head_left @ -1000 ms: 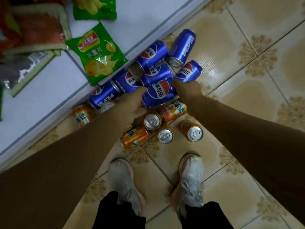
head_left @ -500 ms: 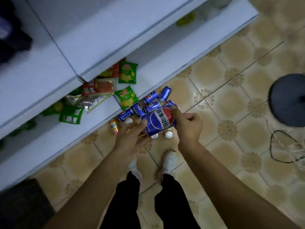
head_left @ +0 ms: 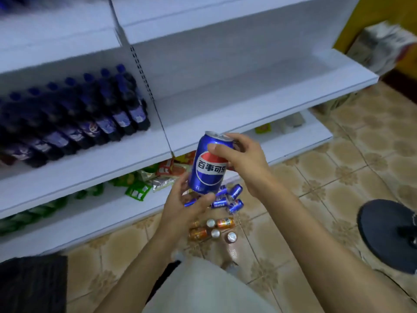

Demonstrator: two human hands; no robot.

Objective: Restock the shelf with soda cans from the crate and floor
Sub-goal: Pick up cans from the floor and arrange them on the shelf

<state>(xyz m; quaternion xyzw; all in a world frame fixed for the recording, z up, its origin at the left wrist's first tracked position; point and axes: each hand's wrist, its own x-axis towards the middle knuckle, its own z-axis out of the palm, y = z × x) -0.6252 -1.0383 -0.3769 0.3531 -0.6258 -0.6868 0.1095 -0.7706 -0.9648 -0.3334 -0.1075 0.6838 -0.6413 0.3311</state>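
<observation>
Far left, a row of dark cola bottles with blue caps is seen ranked on the white shelving. Centre: the blue Pepsi can is held nearly upright, long axis tipped slightly. Its base is cupped by the left hand and its upper wall is pinched by the right hand, thumb across the front. It is glossy, smooth aluminium, a plain cylinder. Beneath, blue cans and orange cans are left lying on the tiled floor. The bare shelf bay lies beyond and up-right, nearer the right hand.
</observation>
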